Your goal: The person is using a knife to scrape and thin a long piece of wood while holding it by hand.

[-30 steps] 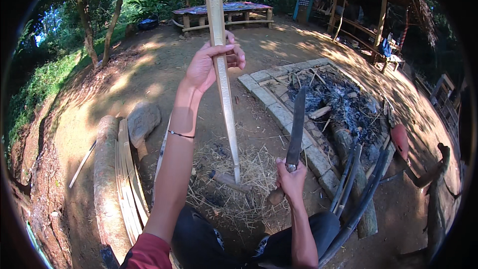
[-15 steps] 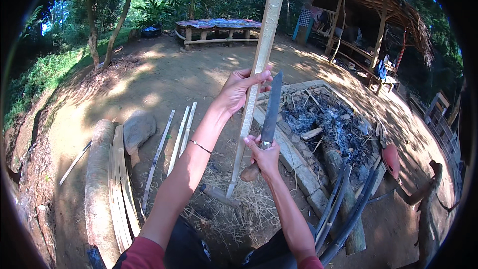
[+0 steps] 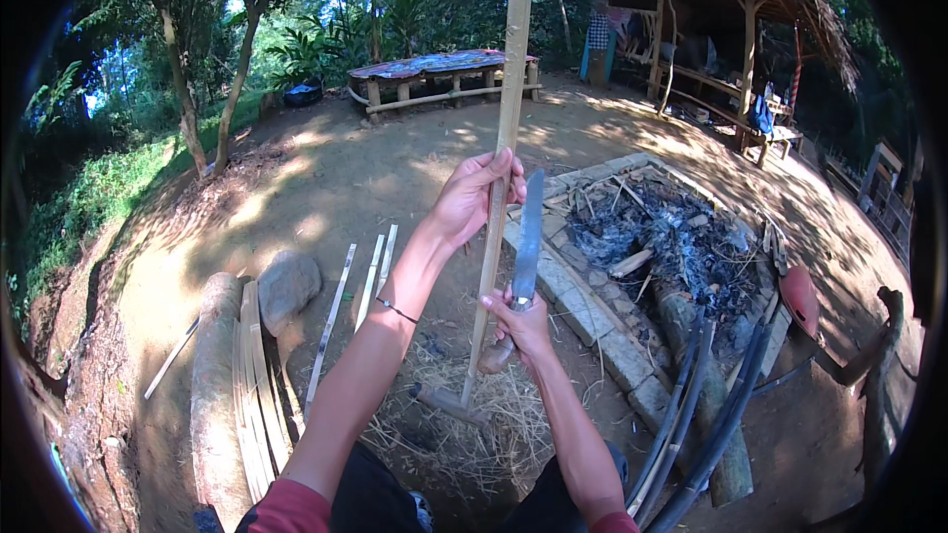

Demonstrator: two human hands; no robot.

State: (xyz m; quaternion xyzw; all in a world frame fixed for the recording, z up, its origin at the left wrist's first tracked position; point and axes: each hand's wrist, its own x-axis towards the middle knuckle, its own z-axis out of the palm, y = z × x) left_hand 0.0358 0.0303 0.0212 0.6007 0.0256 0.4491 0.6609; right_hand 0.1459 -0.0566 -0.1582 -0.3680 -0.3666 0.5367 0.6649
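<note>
Centre of frame: left hand (image 3: 472, 199) clenched around an upright bamboo slat (image 3: 502, 168), its foot apparently resting on a wood block (image 3: 449, 403). Right hand (image 3: 520, 321) grasps a knife (image 3: 526, 247), blade up, just beside the slat; contact unclear.

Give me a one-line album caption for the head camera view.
Left hand holds a bamboo strip upright while the right hand grips a long knife beside it, near an ash-filled fire pit.
</note>
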